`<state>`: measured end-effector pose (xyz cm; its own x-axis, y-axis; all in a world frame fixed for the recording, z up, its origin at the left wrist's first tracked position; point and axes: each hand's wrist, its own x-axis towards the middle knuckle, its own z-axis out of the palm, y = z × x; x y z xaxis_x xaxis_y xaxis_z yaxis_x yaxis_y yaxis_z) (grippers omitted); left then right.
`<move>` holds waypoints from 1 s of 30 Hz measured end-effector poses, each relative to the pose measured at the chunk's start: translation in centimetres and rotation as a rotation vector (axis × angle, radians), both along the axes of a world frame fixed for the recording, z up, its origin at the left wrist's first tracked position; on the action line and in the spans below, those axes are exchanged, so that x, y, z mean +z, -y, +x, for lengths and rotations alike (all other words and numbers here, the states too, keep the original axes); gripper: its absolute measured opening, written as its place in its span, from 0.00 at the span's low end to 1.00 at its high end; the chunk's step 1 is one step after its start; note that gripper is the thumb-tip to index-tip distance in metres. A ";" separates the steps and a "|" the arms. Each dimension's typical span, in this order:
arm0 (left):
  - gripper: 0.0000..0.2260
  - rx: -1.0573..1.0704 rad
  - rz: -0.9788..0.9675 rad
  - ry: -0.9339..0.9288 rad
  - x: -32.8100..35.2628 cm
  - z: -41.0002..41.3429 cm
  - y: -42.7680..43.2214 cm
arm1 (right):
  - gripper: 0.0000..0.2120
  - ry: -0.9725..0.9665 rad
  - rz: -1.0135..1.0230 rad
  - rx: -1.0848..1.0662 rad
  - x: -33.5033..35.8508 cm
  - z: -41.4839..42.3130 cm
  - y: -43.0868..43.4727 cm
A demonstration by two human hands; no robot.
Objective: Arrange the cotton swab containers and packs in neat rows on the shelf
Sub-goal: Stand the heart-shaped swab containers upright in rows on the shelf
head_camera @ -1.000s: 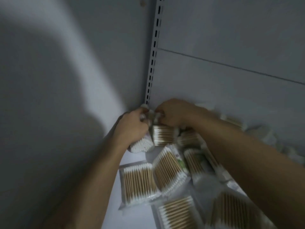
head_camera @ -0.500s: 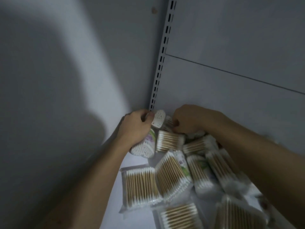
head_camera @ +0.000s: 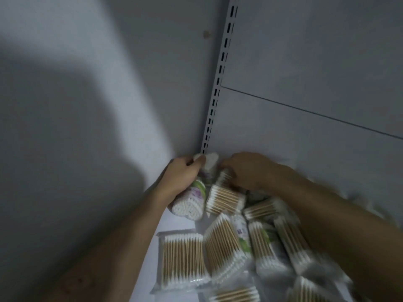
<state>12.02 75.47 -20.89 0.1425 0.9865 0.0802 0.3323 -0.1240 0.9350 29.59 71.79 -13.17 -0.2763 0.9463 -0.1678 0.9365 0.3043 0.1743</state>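
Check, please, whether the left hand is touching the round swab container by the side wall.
Touching: the head view shows the left hand gripping the round swab container, fingers curled round it.

Pale grey shelf [head_camera: 174,227], white slotted upright [head_camera: 220,70] with black slots, clear packs [head_camera: 182,261] of tan-stemmed, white-tipped swabs, round container [head_camera: 192,199] – green and purple floral label.

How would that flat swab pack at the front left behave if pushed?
The flat swab pack probably feels light, being thin sticks and cotton. Its glossy wrapper may slide easily on the smooth shelf. Lying flat, it seems unlikely to roll.
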 end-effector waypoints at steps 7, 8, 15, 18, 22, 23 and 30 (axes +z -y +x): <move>0.20 -0.009 0.072 0.002 -0.1 1.3 -0.5 | 0.15 -0.219 -0.036 0.067 0.9 0.2 0.5; 0.20 -0.008 0.083 -0.003 -0.1 1.4 -0.5 | 0.13 -0.264 0.001 0.067 1.0 0.2 0.3; 0.12 -0.063 0.056 -0.076 -0.3 0.8 -1.1 | 0.18 -0.312 0.206 0.046 0.8 -0.7 -2.1; 0.10 -0.153 0.078 -0.176 -0.7 0.4 -1.1 | 0.20 -0.231 0.189 0.013 -0.2 -1.0 -2.4; 0.11 -0.213 0.070 -0.206 -0.8 0.0 -1.0 | 0.21 -0.269 0.224 0.013 -1.2 -0.6 -2.1; 0.11 -0.218 0.064 -0.202 -0.8 -0.1 -0.9 | 0.22 -0.290 0.229 0.013 -1.6 -0.4 -1.9; 0.03 -0.201 0.048 -0.130 -0.4 -0.9 -0.2 | 0.24 -0.459 0.213 -0.027 -1.7 0.1 -0.8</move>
<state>11.09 75.64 -21.29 0.3473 0.9330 0.0941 0.4139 -0.2426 0.8774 29.64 72.58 -14.91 -0.2512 0.9541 0.1630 0.9381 0.2815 -0.2017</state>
